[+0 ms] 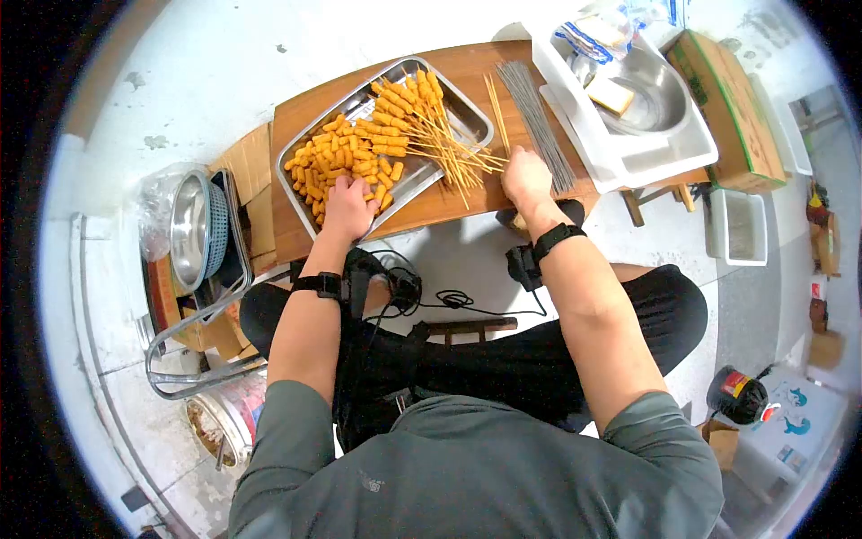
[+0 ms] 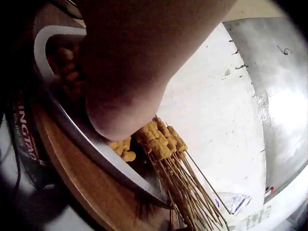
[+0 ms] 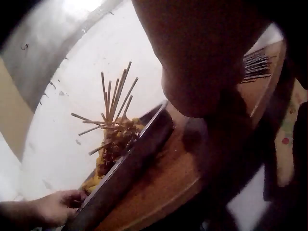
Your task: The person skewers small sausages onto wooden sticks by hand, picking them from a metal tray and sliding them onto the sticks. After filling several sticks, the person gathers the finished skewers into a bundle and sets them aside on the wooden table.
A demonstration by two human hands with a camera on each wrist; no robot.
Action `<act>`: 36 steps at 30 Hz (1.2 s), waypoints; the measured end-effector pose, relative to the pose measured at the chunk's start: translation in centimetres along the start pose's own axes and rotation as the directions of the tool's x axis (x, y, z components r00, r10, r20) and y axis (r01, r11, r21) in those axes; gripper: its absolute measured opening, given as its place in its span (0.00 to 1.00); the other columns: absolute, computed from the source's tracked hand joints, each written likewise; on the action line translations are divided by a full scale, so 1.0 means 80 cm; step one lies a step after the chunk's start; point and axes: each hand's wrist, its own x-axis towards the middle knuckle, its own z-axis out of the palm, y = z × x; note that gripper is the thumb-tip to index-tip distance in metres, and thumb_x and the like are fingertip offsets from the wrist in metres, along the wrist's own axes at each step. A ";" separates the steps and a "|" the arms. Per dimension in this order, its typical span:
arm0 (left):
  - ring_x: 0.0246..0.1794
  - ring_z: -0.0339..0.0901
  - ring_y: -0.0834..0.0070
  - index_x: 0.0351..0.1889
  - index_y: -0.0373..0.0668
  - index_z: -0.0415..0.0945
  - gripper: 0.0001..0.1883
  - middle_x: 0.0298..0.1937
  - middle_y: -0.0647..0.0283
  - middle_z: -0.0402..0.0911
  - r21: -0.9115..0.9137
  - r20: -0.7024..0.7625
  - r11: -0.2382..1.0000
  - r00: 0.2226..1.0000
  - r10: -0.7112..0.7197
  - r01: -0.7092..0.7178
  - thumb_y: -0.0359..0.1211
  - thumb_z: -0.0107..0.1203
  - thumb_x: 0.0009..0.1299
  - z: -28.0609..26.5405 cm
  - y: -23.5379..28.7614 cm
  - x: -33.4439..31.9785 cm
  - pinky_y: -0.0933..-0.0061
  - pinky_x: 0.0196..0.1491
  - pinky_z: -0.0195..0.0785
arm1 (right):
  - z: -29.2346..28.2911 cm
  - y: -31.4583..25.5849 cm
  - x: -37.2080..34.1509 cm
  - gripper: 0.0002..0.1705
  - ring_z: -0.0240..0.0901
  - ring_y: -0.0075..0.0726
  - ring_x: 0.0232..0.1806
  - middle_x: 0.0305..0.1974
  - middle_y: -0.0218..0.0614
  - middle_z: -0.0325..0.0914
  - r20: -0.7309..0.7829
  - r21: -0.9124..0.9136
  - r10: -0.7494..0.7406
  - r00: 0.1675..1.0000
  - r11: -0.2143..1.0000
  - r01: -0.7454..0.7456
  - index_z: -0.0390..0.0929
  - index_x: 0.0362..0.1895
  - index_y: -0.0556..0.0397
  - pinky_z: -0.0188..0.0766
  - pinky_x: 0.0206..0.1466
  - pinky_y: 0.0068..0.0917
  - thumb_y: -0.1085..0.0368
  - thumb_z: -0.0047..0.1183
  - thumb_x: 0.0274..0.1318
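A steel tray [image 1: 466, 115] on the wooden table holds a heap of short orange cylindrical pieces [image 1: 316, 168], which look like rice cakes. My left hand [image 1: 350, 211] reaches over the tray's near side, fingertips down among the loose pieces; what lies under them is hidden. Filled skewers [image 1: 392, 117] lie at the tray's far side, bare ends fanning out over the right rim. Right of the tray, my right hand [image 1: 528, 175] has curled fingers at the near end of some bare bamboo skewers [image 1: 497, 112] and pinches there. Both wrist views show mostly the hand's dark underside.
A bundle of thin grey sticks [image 1: 536, 121] lies right of the bamboo skewers. Beyond stands a white plastic bin [image 1: 620, 171] with a steel bowl [image 1: 660, 99] inside. A cardboard box [image 1: 725, 112] is farther right. At left are stacked basins [image 1: 190, 229] and a bucket [image 1: 235, 418].
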 end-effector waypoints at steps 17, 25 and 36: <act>0.55 0.67 0.50 0.45 0.41 0.76 0.17 0.53 0.50 0.69 0.001 0.070 0.996 0.993 -0.090 0.090 0.39 0.60 0.61 -0.009 0.009 -0.005 0.54 0.58 0.63 | -0.004 0.019 -0.084 0.17 0.78 0.54 0.49 0.43 0.56 0.80 0.117 0.005 0.169 0.979 0.985 -0.171 0.76 0.45 0.58 0.75 0.51 0.43 0.60 0.50 0.55; 0.54 0.71 0.52 0.43 0.41 0.78 0.11 0.51 0.50 0.75 -0.112 0.026 0.983 0.990 -0.142 0.144 0.34 0.57 0.64 -0.009 -0.017 0.002 0.58 0.56 0.65 | 0.007 0.050 -0.073 0.18 0.77 0.61 0.42 0.37 0.60 0.79 -0.045 0.386 0.042 0.998 0.922 -0.021 0.76 0.43 0.64 0.71 0.47 0.43 0.63 0.45 0.54; 0.51 0.74 0.55 0.44 0.39 0.78 0.13 0.48 0.51 0.77 -0.205 -0.331 0.976 0.933 -0.139 0.073 0.34 0.56 0.63 -0.027 -0.044 0.023 0.58 0.54 0.67 | -0.160 -0.041 -0.095 0.06 0.55 0.19 0.15 0.22 0.27 0.66 0.117 0.991 -0.015 0.993 0.074 -0.116 0.67 0.34 0.52 0.52 0.18 0.18 0.65 0.45 0.65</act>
